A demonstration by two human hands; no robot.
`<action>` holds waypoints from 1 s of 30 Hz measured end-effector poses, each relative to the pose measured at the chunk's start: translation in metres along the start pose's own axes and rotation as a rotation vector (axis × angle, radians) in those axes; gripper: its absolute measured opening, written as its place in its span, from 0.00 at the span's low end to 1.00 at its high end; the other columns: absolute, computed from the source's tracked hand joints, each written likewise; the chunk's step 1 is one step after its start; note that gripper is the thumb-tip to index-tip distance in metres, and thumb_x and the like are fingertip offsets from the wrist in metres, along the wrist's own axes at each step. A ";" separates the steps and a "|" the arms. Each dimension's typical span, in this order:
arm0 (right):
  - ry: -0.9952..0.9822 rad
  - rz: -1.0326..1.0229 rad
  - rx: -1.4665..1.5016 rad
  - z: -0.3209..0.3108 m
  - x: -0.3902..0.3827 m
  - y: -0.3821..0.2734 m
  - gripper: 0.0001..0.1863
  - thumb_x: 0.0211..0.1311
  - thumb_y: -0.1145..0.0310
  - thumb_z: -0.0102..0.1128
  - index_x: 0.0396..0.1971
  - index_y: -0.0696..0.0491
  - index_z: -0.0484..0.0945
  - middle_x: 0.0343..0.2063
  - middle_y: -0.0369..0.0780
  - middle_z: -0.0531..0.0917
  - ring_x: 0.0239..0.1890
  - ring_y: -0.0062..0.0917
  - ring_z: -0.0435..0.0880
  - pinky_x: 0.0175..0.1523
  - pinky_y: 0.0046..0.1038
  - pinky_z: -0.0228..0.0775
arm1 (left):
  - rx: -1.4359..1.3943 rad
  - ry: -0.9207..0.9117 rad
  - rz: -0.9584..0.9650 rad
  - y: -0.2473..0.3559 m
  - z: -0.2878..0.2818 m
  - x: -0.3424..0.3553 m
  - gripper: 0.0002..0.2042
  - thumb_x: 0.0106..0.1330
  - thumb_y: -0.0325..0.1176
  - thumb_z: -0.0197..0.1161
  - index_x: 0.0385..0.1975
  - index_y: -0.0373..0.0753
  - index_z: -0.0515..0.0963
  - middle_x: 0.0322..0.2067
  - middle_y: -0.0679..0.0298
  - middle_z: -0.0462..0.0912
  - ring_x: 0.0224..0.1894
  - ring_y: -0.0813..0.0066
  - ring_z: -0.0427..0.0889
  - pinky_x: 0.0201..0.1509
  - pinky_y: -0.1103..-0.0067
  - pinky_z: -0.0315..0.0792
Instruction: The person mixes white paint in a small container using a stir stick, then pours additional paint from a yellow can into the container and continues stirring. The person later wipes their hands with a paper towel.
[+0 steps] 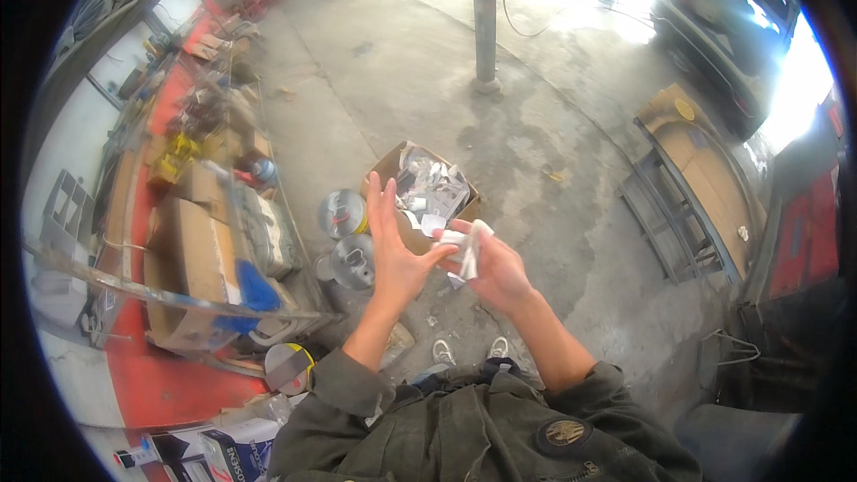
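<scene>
My right hand is closed around a crumpled white wipe, paper or thin cloth; which of the two I cannot tell. Part of the wipe sticks up between the fingers. My left hand has its fingers stretched out and spread from the thumb. Its thumb tip reaches the near side of the wipe, but whether it presses on it is unclear. Just beyond both hands, a cardboard box full of crumpled paper, plastic and other waste stands on the floor.
Round metal tins stand left of the box. A cluttered shelf with cartons runs along my left. A grey post rises ahead. To the right are a metal frame with cardboard and a dark vehicle part.
</scene>
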State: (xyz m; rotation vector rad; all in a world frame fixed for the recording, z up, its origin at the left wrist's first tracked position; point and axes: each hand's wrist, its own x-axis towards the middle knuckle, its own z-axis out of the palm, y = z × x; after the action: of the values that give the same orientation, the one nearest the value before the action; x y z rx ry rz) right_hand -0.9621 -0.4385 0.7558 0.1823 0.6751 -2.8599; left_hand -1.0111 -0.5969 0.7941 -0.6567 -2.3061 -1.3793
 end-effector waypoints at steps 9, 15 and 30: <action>0.196 0.026 -0.155 -0.026 0.018 0.030 0.19 0.78 0.61 0.45 0.59 0.55 0.72 0.42 0.38 0.85 0.44 0.24 0.84 0.48 0.28 0.75 | 0.303 -0.139 0.253 -0.004 0.031 -0.009 0.39 0.62 0.28 0.64 0.72 0.32 0.52 0.74 0.46 0.50 0.77 0.47 0.46 0.75 0.46 0.44; 0.079 0.036 -0.162 0.008 0.006 0.011 0.24 0.79 0.57 0.45 0.65 0.56 0.65 0.57 0.43 0.78 0.60 0.31 0.78 0.65 0.35 0.67 | 0.724 -0.417 0.322 0.006 0.025 -0.018 0.33 0.66 0.33 0.54 0.72 0.33 0.57 0.74 0.48 0.53 0.78 0.54 0.48 0.77 0.49 0.41; -0.224 0.131 0.030 -0.004 0.012 -0.013 0.32 0.80 0.46 0.24 0.75 0.46 0.51 0.71 0.36 0.62 0.69 0.29 0.67 0.69 0.43 0.62 | 0.007 -0.225 -0.114 -0.012 0.016 -0.010 0.15 0.55 0.32 0.74 0.40 0.37 0.81 0.48 0.60 0.82 0.44 0.70 0.82 0.48 0.73 0.75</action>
State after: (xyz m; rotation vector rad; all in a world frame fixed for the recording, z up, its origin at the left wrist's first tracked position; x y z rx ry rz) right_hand -0.9769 -0.4272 0.7562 -0.0868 0.5545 -2.7114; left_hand -1.0110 -0.5894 0.7727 -0.7214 -2.5588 -1.4093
